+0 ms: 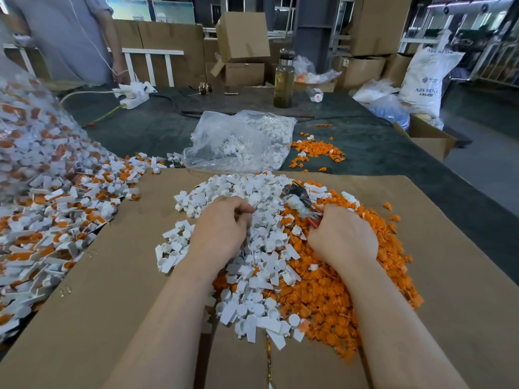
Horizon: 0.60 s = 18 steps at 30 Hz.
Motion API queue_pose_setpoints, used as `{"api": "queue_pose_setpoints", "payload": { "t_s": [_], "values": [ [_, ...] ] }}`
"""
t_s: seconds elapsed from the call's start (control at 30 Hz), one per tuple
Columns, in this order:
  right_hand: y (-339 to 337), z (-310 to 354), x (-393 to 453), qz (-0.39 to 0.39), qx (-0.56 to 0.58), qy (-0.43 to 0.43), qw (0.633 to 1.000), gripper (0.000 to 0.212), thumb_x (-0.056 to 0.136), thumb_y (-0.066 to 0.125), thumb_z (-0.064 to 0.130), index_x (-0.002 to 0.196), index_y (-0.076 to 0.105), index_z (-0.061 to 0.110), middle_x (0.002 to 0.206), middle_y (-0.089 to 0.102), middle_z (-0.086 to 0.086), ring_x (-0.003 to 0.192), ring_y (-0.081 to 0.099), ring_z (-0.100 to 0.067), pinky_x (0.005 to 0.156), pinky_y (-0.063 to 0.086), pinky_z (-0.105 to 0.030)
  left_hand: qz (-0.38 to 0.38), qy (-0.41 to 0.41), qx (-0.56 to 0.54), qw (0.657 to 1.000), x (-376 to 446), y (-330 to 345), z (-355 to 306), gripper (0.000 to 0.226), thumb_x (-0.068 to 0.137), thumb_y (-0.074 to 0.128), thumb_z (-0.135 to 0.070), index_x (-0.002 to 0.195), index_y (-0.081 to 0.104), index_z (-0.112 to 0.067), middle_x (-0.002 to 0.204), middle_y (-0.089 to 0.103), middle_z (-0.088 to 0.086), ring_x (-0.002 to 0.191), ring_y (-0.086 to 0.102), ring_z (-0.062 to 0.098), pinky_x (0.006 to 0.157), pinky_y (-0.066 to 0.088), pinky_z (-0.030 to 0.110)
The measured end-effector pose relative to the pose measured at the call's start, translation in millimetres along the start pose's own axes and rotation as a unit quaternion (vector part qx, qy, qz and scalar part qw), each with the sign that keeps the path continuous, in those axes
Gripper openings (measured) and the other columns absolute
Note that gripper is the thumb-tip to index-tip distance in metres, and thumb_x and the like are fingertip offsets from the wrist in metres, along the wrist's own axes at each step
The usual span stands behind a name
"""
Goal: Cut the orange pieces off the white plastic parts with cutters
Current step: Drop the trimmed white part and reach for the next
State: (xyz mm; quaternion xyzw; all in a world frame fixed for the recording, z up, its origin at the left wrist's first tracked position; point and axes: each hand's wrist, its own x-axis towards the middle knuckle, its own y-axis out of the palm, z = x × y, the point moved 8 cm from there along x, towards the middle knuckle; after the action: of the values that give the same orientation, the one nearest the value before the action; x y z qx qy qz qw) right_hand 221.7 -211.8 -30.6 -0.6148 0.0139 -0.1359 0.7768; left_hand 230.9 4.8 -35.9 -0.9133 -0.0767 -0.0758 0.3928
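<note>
Head view shows both hands low in the middle of the frame, resting on a mixed heap on a cardboard sheet [112, 290] that covers the tabletop [365, 141]. The left hand [222, 228] lies at about 9 o'clock of the heap's centre, its fingers curled in as if pinching something small; what it holds is hidden, so whether it has a part cannot be told. The right hand [342, 237], at about 3 o'clock, is wrapped round the red handles of the cutters [299, 199], whose metal head points up toward 11 o'clock. Whether the blades stand apart or together is too small to tell.

White plastic parts [252, 248] already trimmed fill the left and centre of the heap; orange pieces [351, 290] cut free spread to the right, toward 4 o'clock. Uncut stock, white with orange attached [50, 209], lies well apart at 9 o'clock, spilling from a clear bag. At 12 o'clock sit another bag of white parts [241, 138] and a small scatter of orange offcuts [314, 150], with a bottle [284, 80] beyond.

Judging from this, the work is between cuts: no uncut part is visibly at the blades. The next move likely calls for the left hand to fetch a fresh uncut part from the 9 o'clock pile and bring its orange joint to the blades, with fingertips kept away from them.
</note>
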Motion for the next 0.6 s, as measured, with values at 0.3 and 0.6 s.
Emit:
{"api": "queue_pose_setpoints", "payload": {
  "t_s": [0.3,0.6],
  "values": [
    [-0.7,0.9,0.6,0.002,0.002,-0.005,1.0,0.016,0.087,0.061,0.029,0.089,0.046,0.024,0.073,0.047,0.006,0.059,0.044,-0.01,0.045,0.033,-0.025,-0.069,-0.021,-0.102,0.992,-5.6,-14.8,-5.0,0.014,0.095,0.063,-0.025,0.086,0.067,-0.034,0.08,0.066,-0.019,0.064,0.06,-0.005,0.053,0.042,0.014],
    [-22.7,10.3,-1.2,-0.094,0.321,-0.045,0.941,0.016,0.087,0.067,0.032,0.101,0.061,0.027,0.078,0.059,0.015,0.068,0.055,-0.005,0.053,0.038,-0.022,-0.01,-0.069,-0.412,0.908,-14.7,-9.5,-18.4,0.023,0.096,0.06,-0.005,0.094,0.074,-0.024,0.07,0.073,-0.006,0.065,0.072,0.009,0.061,0.057,0.019]
  ]
}}
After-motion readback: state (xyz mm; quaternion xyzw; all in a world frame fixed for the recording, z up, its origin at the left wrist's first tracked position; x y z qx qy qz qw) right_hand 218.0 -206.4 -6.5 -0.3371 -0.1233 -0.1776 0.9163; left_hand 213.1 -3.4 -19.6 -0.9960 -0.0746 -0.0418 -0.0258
